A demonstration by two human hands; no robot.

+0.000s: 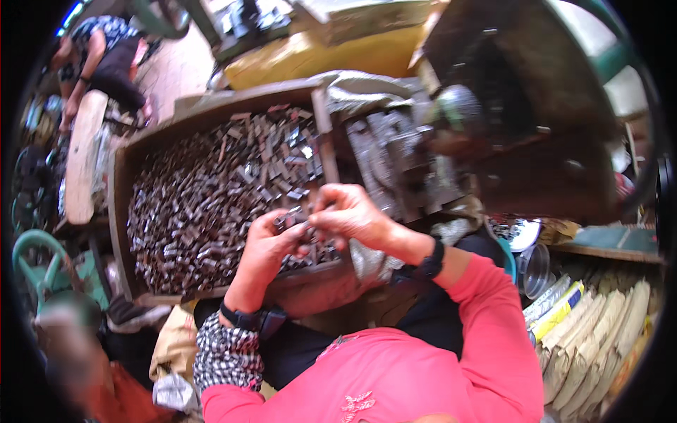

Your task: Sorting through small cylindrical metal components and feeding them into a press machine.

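Note:
Both my hands meet over the near right part of a wooden tray [326, 134] heaped with small dark metal pieces [204, 211]. My left hand [269, 243] is closed around a few short metal pieces [288, 220], which show between thumb and fingers. Close against it, my right hand [358, 217] makes a pinch, its fingertips touching the left thumb area. Whatever the right fingers grip is too small and too covered to make out. Longer flat metal pieces [271, 151] lie at the heap's far right.
A dark machine [529, 120] with a rounded part stands right of the tray, beside a grey metal block [388, 158]. Stacked paper packets [599, 331] and a clear plastic tub [536, 271] sit at right. Another person [106, 53] bends over at far left, near a wooden plank [86, 158].

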